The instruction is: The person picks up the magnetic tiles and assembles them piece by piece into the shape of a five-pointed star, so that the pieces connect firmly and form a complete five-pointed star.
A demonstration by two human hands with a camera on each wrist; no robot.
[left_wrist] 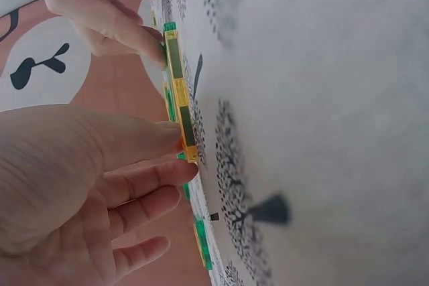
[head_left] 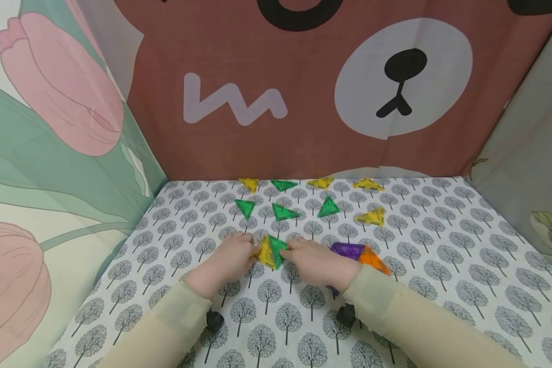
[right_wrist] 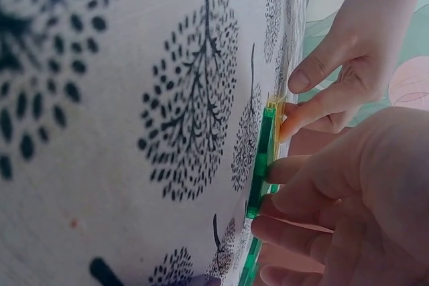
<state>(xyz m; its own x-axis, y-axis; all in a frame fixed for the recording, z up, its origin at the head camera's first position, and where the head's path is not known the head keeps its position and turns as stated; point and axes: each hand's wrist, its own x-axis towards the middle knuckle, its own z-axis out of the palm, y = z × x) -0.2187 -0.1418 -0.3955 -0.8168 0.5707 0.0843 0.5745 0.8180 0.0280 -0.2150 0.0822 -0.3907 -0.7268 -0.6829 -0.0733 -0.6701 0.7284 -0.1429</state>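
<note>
Two translucent triangular magnetic tiles lie flat on the cloth with their long edges together, a yellow triangular tile [head_left: 265, 254] on the left and a green triangular tile [head_left: 276, 249] on the right. My left hand [head_left: 232, 257] pinches the yellow tile's outer corner between thumb and index finger; the left wrist view shows the thumb on its edge and the other fingers loosely bent. From the other side, my right hand [head_left: 315, 260] holds the green tile by its outer corner with its fingertips. Part of that tile hides behind the fingers.
A purple tile [head_left: 347, 250] and an orange tile [head_left: 373, 260] sit joined beside the right hand, partly covered by the wrist. Farther back lie loose green tiles [head_left: 283, 212] and yellow tiles [head_left: 371, 216] in two rows, before a brown curtain [head_left: 239, 153].
</note>
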